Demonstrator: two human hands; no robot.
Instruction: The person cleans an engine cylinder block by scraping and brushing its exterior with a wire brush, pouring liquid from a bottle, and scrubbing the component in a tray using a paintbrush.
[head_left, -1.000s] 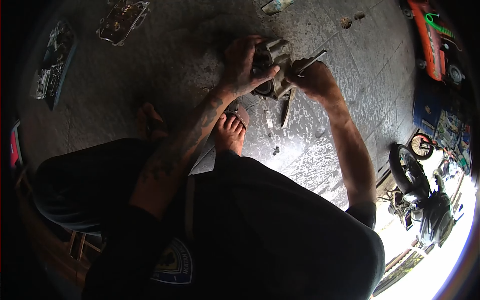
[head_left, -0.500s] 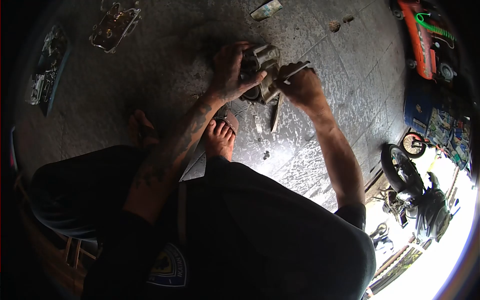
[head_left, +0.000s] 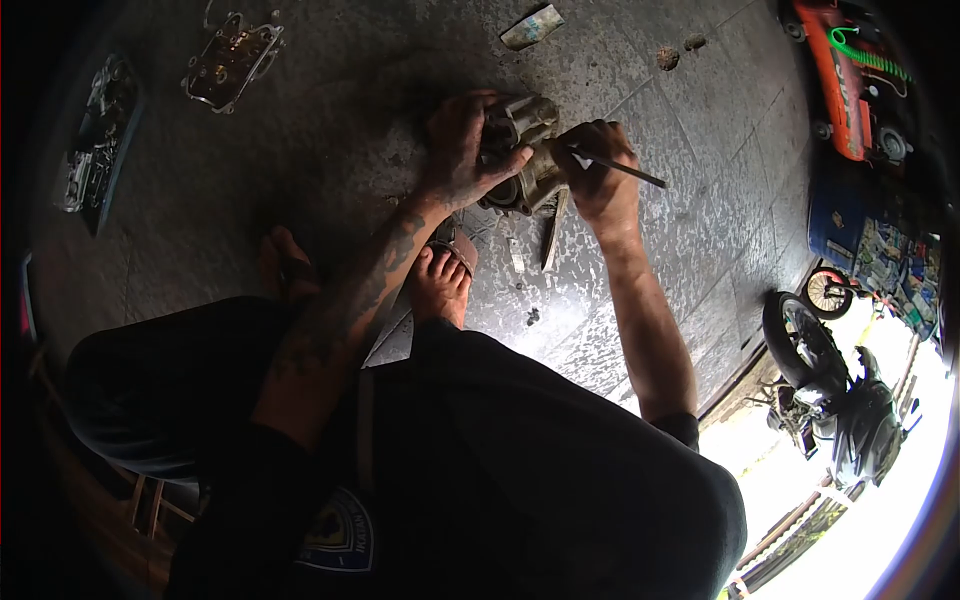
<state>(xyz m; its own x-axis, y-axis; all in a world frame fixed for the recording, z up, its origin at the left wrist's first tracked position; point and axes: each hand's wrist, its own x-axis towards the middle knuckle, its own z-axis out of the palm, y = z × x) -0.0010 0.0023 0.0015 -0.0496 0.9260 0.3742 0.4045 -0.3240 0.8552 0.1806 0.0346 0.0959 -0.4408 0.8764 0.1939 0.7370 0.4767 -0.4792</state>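
A grey metal engine part, which looks like a cylinder head, stands on the floor in front of me. My left hand grips its left side, thumb laid across the front. At its right side my right hand is closed around a tool with a slim dark bar, apparently a T-handle wrench. The bar sticks out of the fist to the right; the tool's working end is hidden by the hand. A narrow flat strip lies on the floor just below the engine part.
A metal cover lies at upper left, near a tray of parts. A scrap of packaging is at the top. An orange machine with a green coiled hose stands at right, above a motorcycle. My bare foot is close below.
My right hand has turned, swinging the bar from pointing up and right to pointing down and right. The left hand and the engine part have hardly moved.
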